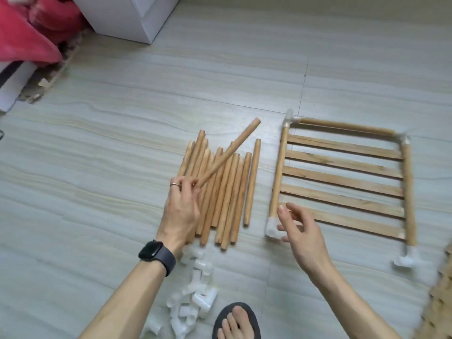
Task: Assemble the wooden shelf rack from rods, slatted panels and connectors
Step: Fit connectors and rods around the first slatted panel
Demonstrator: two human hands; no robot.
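Rod lifted from the pile on the floor.
Left hand [179,211] fingers pinch one rod [230,152] above rod pile [220,192]; right hand [302,231] open, beside slatted panel [342,179] corner connector [272,227].

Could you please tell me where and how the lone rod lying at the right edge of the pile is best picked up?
Pinch the lone rod near mid-length, from above and its right side. It lies flat, slightly apart from the pile, so bare floor leaves finger room there.

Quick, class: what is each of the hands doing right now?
Left hand: closed on one wooden rod.
Right hand: open, holding nothing, beside the corner connector.
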